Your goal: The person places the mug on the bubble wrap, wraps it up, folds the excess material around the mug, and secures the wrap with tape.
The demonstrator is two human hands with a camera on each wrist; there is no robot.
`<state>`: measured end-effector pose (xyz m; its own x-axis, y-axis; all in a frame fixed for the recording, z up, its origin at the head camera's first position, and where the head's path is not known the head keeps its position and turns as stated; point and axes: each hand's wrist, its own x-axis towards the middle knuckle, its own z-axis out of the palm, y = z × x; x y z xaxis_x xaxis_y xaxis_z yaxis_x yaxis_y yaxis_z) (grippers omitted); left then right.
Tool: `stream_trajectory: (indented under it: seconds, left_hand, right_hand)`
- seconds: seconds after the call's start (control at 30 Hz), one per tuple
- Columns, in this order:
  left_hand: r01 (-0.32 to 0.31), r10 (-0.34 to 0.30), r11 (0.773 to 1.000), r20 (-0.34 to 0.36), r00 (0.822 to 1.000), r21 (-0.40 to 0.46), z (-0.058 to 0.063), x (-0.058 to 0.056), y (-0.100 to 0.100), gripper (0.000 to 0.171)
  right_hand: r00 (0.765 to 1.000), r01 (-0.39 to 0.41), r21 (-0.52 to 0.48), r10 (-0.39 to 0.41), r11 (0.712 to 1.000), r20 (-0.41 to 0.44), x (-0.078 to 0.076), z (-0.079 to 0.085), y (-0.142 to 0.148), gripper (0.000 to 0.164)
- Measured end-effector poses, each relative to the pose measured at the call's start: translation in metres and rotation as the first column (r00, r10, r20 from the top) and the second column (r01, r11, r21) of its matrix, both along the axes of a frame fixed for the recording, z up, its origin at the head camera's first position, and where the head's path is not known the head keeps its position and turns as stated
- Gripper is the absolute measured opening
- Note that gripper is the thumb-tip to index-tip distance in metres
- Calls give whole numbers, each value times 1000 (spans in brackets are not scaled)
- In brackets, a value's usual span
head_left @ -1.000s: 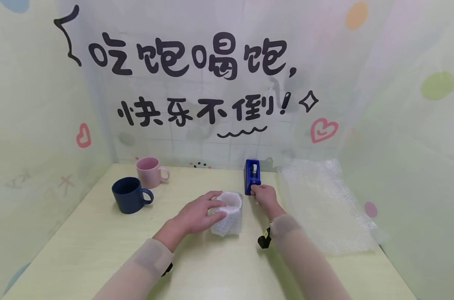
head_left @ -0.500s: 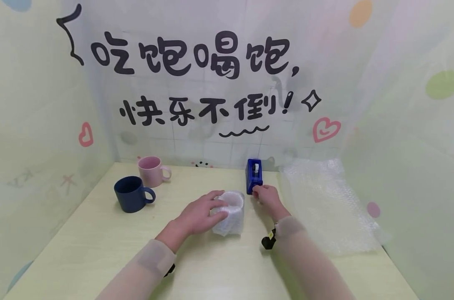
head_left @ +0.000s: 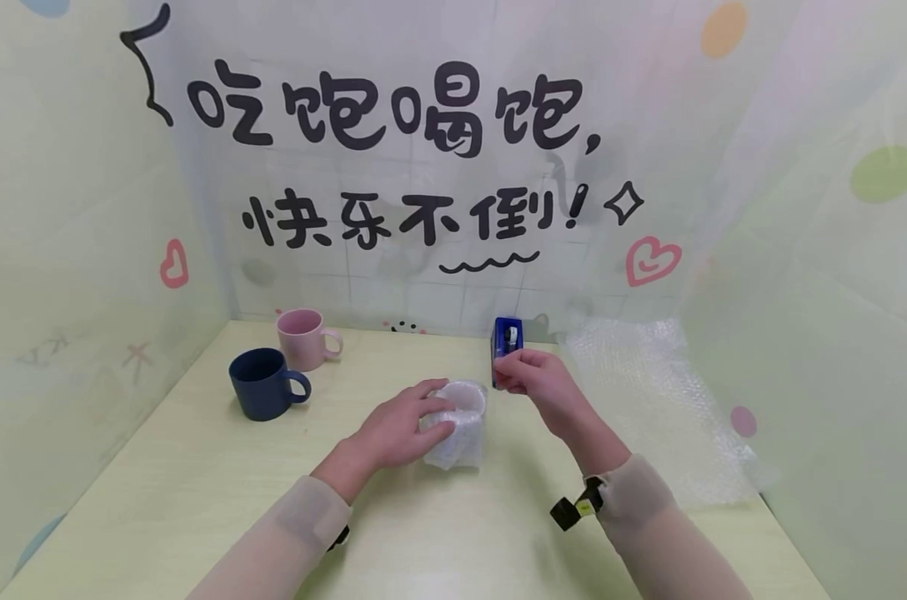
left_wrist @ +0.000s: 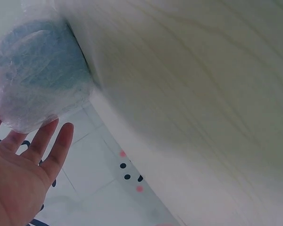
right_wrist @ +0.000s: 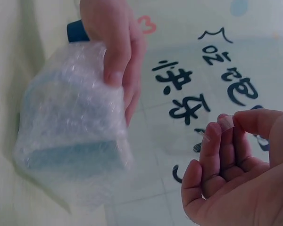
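A light-blue cup in bubble wrap (head_left: 455, 440) stands mid-table, its pale opening facing up. My left hand (head_left: 399, 427) rests on its left side and rim, the fingers spread and mostly straight in the left wrist view. Between thumb and fingertips, my right hand (head_left: 538, 385) pinches a small clear strip of tape (right_wrist: 227, 123), seen in the right wrist view. That hand is just in front of the blue tape dispenser (head_left: 508, 327) and overlaps its lower part in the head view. The wrapped cup (right_wrist: 70, 113) is to the left of it in the right wrist view.
A dark blue mug (head_left: 261, 387) and a pink mug (head_left: 299, 340) stand at the back left, handles to the right. A flat sheet of bubble wrap (head_left: 648, 417) lies along the right side. Printed curtains (head_left: 438, 283) close off the back and sides.
My right hand has lifted off the front of the tape dispenser with a strip of tape, the forearm swinging to the right. My left hand and the wrapped cup have stayed in place.
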<state>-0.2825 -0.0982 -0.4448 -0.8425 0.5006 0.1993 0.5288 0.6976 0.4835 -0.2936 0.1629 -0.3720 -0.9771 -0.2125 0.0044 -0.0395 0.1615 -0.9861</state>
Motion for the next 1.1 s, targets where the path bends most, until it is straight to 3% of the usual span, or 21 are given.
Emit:
stream_trajectory:
  seconds: [0.13,0.23,0.57,0.83,0.97,1.1]
  left_hand:
    - [-7,7,1000,1,1000,1,0,-1,1,46]
    - [-10,10,1000,-6,1000,7,0,-1,0,44]
    - [-40,40,998,9,999,48,-2,1,4,51]
    - [-123,123,992,-32,992,11,3,0,17,57]
    - [-126,127,992,-79,989,28,2,0,21,48]
    - [-119,127,990,-111,986,70,0,1,23,41]
  right_hand:
    - [996,-94,-47,93,994,-14,18,12,-10,17]
    - [993,-117,-84,117,990,-12,20,13,-22,16]
    - [999,-16,-176,24,984,46,-18,-16,-45,20]
    - [998,35,-176,-26,984,56,-29,-24,-43,17]
    - [998,61,-134,-63,989,-13,-34,-30,-43,15]
    - [985,111,-8,-111,994,-130,-43,-42,-45,14]
